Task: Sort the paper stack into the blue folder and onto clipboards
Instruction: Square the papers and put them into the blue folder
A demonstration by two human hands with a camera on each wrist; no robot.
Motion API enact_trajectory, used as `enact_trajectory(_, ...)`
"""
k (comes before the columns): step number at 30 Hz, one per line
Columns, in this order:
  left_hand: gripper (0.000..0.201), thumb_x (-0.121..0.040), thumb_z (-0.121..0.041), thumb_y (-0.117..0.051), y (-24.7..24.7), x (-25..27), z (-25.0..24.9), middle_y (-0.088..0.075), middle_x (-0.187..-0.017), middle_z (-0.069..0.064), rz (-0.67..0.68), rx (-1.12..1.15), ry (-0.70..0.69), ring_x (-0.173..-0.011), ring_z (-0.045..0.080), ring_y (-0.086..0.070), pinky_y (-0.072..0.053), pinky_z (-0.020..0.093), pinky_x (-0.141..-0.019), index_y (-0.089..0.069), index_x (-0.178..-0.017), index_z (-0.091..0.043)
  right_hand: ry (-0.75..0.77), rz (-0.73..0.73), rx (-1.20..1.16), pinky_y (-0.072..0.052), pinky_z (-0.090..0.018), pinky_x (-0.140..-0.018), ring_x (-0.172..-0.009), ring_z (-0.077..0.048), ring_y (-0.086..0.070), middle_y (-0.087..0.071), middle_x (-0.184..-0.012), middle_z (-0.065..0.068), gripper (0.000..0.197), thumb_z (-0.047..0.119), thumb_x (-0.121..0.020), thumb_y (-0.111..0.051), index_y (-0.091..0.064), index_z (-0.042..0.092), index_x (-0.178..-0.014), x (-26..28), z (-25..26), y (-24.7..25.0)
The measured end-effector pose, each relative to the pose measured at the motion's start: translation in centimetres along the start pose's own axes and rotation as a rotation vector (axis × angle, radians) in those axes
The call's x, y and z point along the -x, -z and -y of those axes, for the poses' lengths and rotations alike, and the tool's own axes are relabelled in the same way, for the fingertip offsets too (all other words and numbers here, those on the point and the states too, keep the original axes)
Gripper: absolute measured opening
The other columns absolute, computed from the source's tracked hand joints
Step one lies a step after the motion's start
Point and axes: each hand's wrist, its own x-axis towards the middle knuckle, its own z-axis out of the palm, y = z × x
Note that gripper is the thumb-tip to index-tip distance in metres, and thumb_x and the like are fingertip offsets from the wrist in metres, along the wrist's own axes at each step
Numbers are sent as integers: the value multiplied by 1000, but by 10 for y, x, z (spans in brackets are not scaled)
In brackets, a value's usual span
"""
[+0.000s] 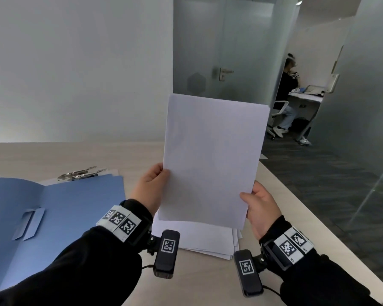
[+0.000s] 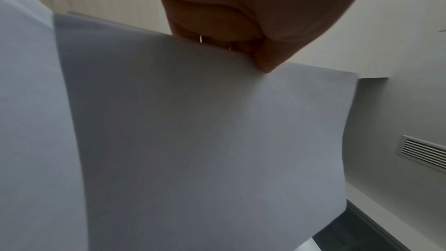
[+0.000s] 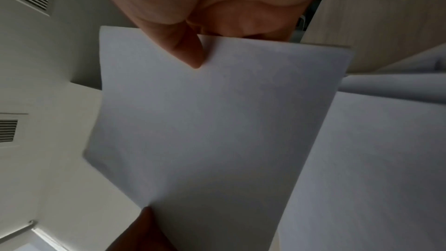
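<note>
I hold a bundle of blank white sheets (image 1: 212, 160) upright above the table, almost vertical. My left hand (image 1: 153, 184) pinches its left edge, thumb in front. My right hand (image 1: 258, 202) pinches the lower right edge, thumb on the front face. The same sheets (image 2: 205, 131) fill the left wrist view, with my left thumb (image 2: 265, 60) on them; in the right wrist view the sheets (image 3: 217, 121) carry my right thumb (image 3: 190, 52). The remaining paper stack (image 1: 208, 241) lies flat under the bundle. The blue folder (image 1: 58, 217) lies open at left. Clipboards (image 1: 82, 172) peek out behind it.
The light wood table (image 1: 64, 155) ends at a right edge (image 1: 318, 219) over dark carpet. A white wall stands behind, a frosted glass door (image 1: 219, 62) beyond. A person sits at a desk (image 1: 285, 96) far off at right.
</note>
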Motion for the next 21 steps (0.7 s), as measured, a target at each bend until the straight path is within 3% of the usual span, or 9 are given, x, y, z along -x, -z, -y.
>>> enact_trajectory(6, 25, -94, -10, -50, -3, 16, 26, -73, -106, 7, 11, 81, 64, -94, 24, -67, -51, 42, -90, -70, -104, -22, -84, -4, -32, -52, -31, -67, -78, -19, -71, -76, -88, -5, 36, -10, -90, -45, -71, 15, -96, 6, -16, 4)
enact_trajectory(11, 26, -96, -11, -50, -4, 29, 48, -76, -97, -1, 14, 37, 119, -92, 21, -68, -53, 33, -80, -71, -99, -25, -163, -21, -28, -51, -28, -62, -75, -17, -71, -76, -83, -2, 34, -9, -91, -47, -70, 15, -95, 11, -27, 7)
enact_trajectory(15, 24, -98, -13, -47, 0, 35, 44, -75, -95, 1, 7, 3, 76, -90, 22, -68, -54, 36, -80, -69, -100, -22, -138, -14, 32, -51, -28, -62, -78, -20, -69, -75, -86, -4, 31, -7, -91, -48, -70, 14, -97, 15, -20, 3)
enact_trajectory(18, 21, -97, -14, -49, 12, 42, 36, -75, -90, -1, -32, 14, 52, -82, 18, -66, -52, 33, -76, -69, -99, -20, -107, 43, 88, -52, -22, -58, -73, -12, -72, -77, -85, 1, 30, -5, -92, -49, -71, 16, -99, 20, -13, -7)
enact_trajectory(21, 18, -90, -21, -55, 37, 50, 29, -75, -94, 2, -97, 20, 78, -87, 23, -66, -51, 44, -86, -72, -92, -24, -82, 137, 137, -53, -24, -67, -80, -9, -73, -78, -89, 5, 29, -1, -95, -49, -69, 18, -103, 26, -8, -26)
